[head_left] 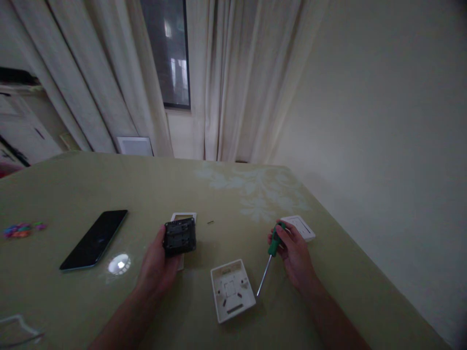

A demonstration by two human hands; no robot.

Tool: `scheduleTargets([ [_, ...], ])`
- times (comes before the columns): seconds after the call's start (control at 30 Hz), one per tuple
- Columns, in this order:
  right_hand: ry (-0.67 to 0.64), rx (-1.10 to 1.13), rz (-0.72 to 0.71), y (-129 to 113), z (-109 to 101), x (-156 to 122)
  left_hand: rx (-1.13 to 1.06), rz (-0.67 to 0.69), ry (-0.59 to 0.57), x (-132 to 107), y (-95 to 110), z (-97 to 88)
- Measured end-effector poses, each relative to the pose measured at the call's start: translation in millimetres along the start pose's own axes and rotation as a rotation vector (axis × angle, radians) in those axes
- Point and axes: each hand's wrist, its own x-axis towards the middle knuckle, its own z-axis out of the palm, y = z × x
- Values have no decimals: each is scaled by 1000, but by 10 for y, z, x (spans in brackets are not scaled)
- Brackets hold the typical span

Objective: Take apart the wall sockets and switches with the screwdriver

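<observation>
My left hand [160, 267] is closed around a black switch or socket module [180, 236], its dark ribbed face turned up. Partly behind that module lies a white rectangular frame [184, 215] on the table. In my right hand [293, 253] is a screwdriver [273, 246] with a green handle, gripped near the top, its metal shaft slanting down and to the left. The screwdriver's tip is close beside the right corner of a white open mounting box [232, 290], which lies with its hollow side up. Just behind my right hand rests a white switch plate [299, 227].
Two small dark screws [210, 222] lie beyond the mounting box. A dark tablet [95, 239] and small colourful pieces [22, 230] are on the left of the greenish table [138, 187]. A white cable [20, 323] sits at the near left. A wall [397, 146] borders the right side.
</observation>
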Motion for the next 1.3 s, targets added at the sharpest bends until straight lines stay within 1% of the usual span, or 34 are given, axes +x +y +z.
scheduleTargets([
  [0.17,9,2,0,13,0,10,60,23,40,-87,-29,85],
  [0.4,12,-10,12,2,4,3,110,11,22,-203,-20,191],
  [0.7,14,-7,8,7,2,12,33,-63,9,-131,-80,109],
  [0.97,17,-12,10,1,6,10,-3,-108,38,-148,-45,137],
  [1.3,11,-12,8,10,-8,13,-3,-144,22,-104,-60,95],
])
